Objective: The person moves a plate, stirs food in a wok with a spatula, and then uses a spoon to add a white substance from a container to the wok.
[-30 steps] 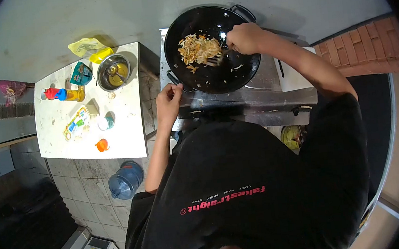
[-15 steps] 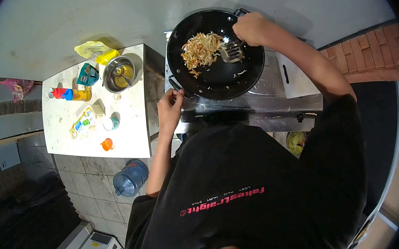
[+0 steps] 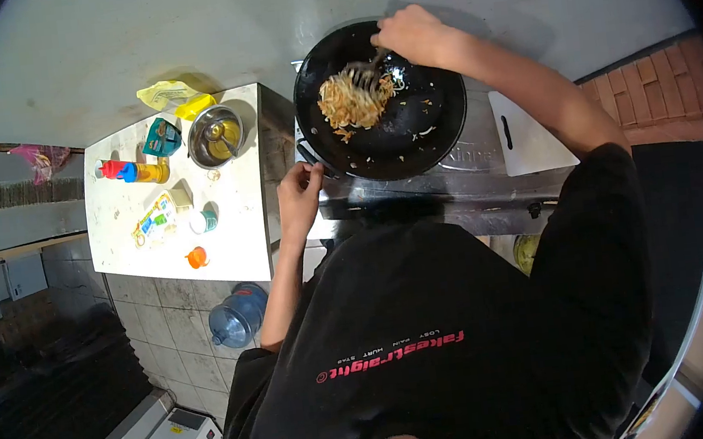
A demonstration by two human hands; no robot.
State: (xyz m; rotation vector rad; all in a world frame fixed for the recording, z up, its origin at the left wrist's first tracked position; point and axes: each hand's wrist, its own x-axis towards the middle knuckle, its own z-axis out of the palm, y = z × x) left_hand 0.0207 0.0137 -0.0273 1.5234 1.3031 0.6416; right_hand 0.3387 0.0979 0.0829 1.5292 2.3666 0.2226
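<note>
A black pan (image 3: 395, 142) rests on the metal stove, with shredded food (image 3: 350, 104) heaped in its left part. My right hand (image 3: 413, 35), above the pan's far rim, is closed on the handle of a slotted spatula (image 3: 364, 74). The spatula's slotted head lies on the upper part of the heap. At the near left rim, my left hand (image 3: 301, 189) pinches the pan's side handle (image 3: 311, 157). Loose shreds lie across the pan's bottom.
On the left a white table (image 3: 128, 251) holds a steel bowl (image 3: 215, 137), sauce bottles (image 3: 132, 171), a yellow bag (image 3: 176, 97) and an orange cap (image 3: 196, 257). A white board (image 3: 532, 145) is right of the pan. A blue water jug (image 3: 238, 315) stands on the floor.
My right hand has moved left and slightly up with the spatula, from the pan's right side onto the food. The heap is bunched a little lower. My left hand keeps its hold.
</note>
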